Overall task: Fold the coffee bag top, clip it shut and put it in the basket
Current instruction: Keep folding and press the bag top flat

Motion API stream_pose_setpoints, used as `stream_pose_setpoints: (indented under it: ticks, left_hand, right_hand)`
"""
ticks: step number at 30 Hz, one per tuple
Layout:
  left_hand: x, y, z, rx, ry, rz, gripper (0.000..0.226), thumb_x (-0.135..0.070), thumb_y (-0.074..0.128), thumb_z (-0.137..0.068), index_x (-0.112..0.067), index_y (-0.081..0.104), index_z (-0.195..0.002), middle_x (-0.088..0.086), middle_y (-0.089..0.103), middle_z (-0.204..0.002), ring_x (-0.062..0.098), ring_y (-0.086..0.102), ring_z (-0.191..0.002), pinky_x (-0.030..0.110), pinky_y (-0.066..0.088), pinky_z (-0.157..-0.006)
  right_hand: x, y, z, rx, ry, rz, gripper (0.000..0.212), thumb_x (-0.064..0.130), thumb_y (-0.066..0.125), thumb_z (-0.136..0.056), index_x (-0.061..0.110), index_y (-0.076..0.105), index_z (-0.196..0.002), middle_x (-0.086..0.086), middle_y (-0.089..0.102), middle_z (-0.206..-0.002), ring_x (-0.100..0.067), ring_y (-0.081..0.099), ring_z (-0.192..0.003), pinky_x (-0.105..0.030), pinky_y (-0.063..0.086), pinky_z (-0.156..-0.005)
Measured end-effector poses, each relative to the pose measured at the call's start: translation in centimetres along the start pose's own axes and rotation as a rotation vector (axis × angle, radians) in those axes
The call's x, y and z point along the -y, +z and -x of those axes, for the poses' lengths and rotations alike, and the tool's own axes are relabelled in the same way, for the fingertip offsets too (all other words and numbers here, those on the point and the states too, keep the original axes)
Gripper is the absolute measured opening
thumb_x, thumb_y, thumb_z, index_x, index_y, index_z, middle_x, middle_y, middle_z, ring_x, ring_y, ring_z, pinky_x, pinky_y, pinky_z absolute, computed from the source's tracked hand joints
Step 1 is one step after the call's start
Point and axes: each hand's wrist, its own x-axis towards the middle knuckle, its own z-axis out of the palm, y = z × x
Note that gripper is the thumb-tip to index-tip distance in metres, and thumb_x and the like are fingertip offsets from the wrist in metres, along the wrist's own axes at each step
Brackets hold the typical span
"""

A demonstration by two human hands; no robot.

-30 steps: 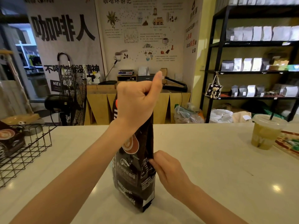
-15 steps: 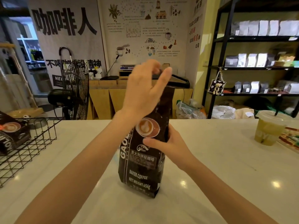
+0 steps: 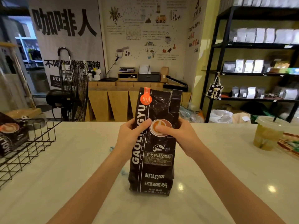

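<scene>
A black coffee bag [image 3: 153, 165] with white lettering and an orange seal stands upright on the white counter [image 3: 218, 183], its printed front facing me. Its top is unfolded and torn open at the right corner. My left hand [image 3: 129, 136] grips the bag's left side at mid height, thumb across the front. My right hand [image 3: 179, 135] holds the right side, thumb on the printed cup. A bit of light-blue object [image 3: 111, 149], possibly the clip, peeks out behind my left wrist. The black wire basket [image 3: 32, 147] stands at the left.
Another black coffee bag [image 3: 11, 135] lies in the basket. An iced drink in a plastic cup [image 3: 268, 135] stands at the right edge beside a printed packet [image 3: 291, 144]. A floor fan, cartons and black shelves with pouches are beyond the counter.
My left hand came down from the bag's top to its left side. The bag turned to face me and its top now stands free. My right hand shifted up its right side.
</scene>
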Motion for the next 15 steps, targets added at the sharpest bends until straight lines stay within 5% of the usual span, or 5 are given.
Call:
stream_pose_setpoints:
  ticks: [6,15]
  left_hand:
    - [0.0,0.1,-0.1,-0.042,0.096,-0.094,0.013,-0.023,0.072,-0.07,-0.02,0.067,-0.081,-0.004,0.075,-0.068,0.016,0.071,-0.066,0.021,0.055,-0.051]
    - [0.2,-0.2,-0.3,-0.019,0.055,0.019,0.012,-0.027,0.071,-0.067,-0.016,0.073,-0.072,0.006,0.075,-0.069,0.022,0.071,-0.066,0.027,0.058,-0.054]
  right_hand:
    - [-0.3,-1.0,-0.9,0.032,-0.011,-0.037,0.031,0.026,0.081,-0.051,0.021,0.071,-0.081,-0.003,0.076,-0.083,-0.021,0.071,-0.082,-0.027,0.056,-0.067]
    - [-0.3,-1.4,-1.5,0.064,0.046,-0.096,0.023,0.023,0.078,-0.057,0.017,0.072,-0.079,-0.004,0.076,-0.079,-0.021,0.072,-0.078,-0.021,0.055,-0.06]
